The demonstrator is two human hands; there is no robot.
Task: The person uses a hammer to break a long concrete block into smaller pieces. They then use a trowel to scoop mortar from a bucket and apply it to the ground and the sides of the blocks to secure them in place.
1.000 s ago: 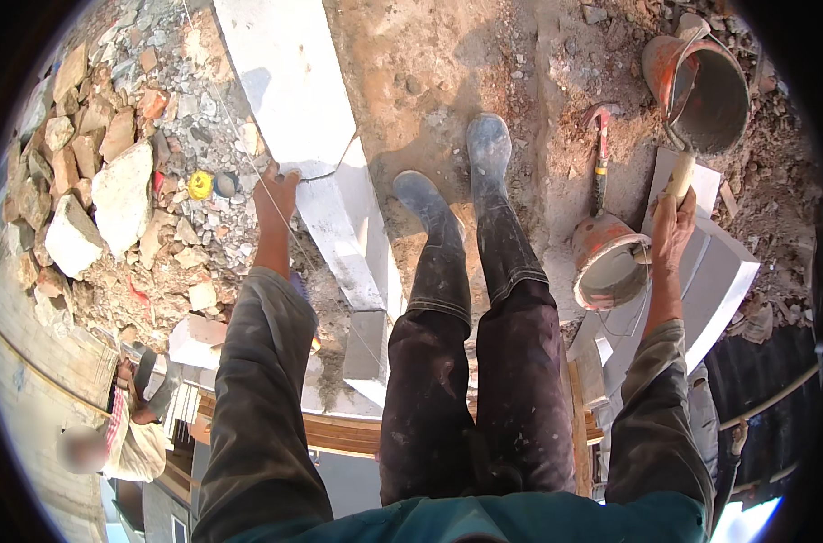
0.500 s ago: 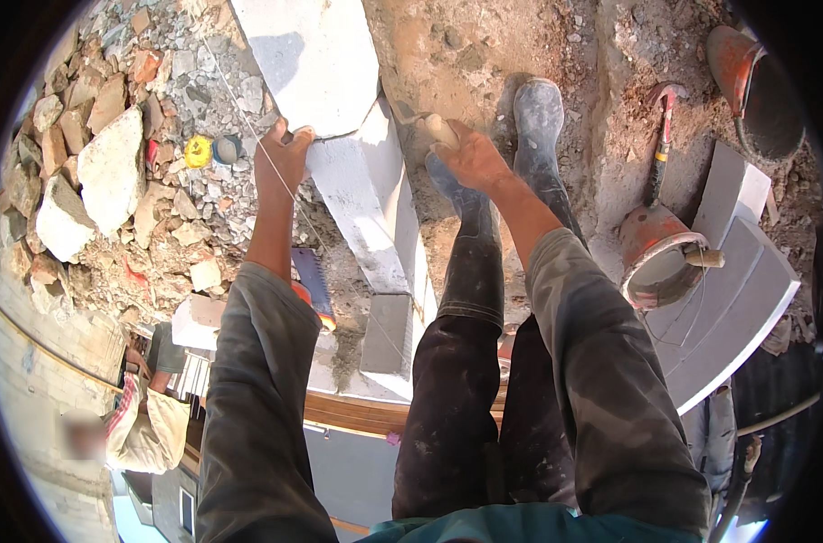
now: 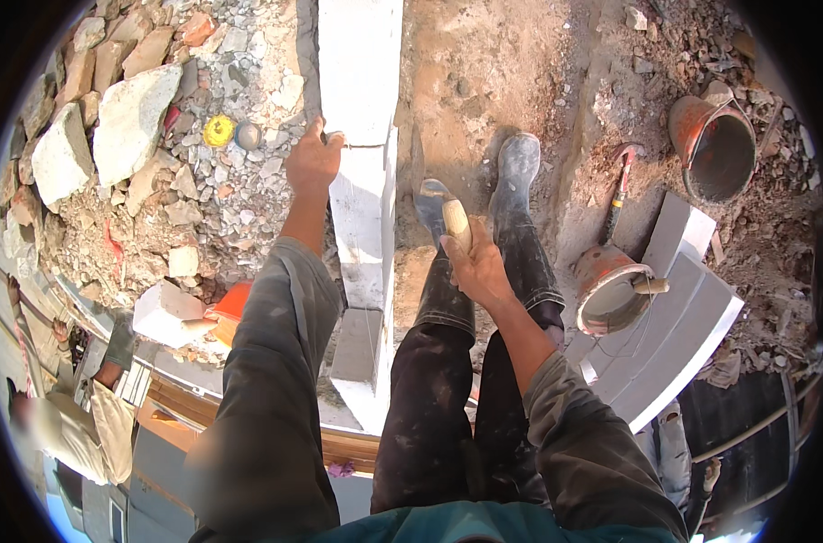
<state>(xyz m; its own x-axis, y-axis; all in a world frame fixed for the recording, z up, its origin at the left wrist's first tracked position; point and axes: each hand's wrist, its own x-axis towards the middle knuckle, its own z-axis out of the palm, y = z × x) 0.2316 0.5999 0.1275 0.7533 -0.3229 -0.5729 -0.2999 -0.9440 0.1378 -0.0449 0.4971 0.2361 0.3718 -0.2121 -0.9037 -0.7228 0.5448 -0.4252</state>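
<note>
My left hand (image 3: 313, 165) rests at the left edge of a row of white blocks, beside the joint between the far block (image 3: 359, 72) and the nearer block (image 3: 357, 222). Its thumb and forefinger are apart, and the other fingers are partly hidden. My right hand (image 3: 479, 267) is closed around the pale wooden handle of a trowel (image 3: 456, 224), held above my boots to the right of the blocks. Only a thin part of the trowel's metal shows, seen nearly edge-on.
Rubble and large stones (image 3: 135, 122) lie left, with a yellow round object (image 3: 218, 130). Right are a hammer (image 3: 621, 185), an orange bucket (image 3: 610, 290), another bucket (image 3: 719, 149) and pale slabs (image 3: 669, 335). Another person (image 3: 81, 430) is at lower left.
My view has turned, so the block row now runs nearly straight up. My right hand has drawn the trowel nearer my body. The left hand stays by the block joint.
</note>
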